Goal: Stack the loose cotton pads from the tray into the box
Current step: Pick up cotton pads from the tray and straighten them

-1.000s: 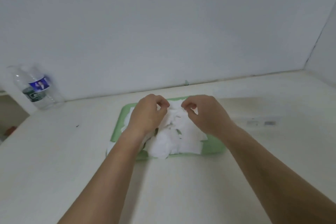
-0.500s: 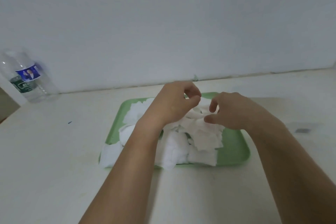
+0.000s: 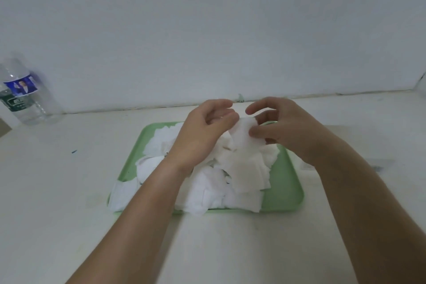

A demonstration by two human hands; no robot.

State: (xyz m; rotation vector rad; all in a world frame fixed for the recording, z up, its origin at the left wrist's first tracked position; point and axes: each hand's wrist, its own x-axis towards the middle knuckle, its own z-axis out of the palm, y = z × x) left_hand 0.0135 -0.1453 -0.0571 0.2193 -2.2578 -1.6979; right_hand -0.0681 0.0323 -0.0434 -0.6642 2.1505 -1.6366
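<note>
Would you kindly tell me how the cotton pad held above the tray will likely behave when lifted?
Probably floppy: the cotton pad droops below the right hand. Likely very light, since a mere pinch holds it. It may drag neighbours along, as it overlaps the pile on the tray.

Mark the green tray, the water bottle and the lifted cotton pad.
green tray [image 3: 285, 180], head view, bare floor by its right rim
water bottle [image 3: 22, 86], head view, its blue label
lifted cotton pad [image 3: 242, 132], head view, its upper middle
</note>
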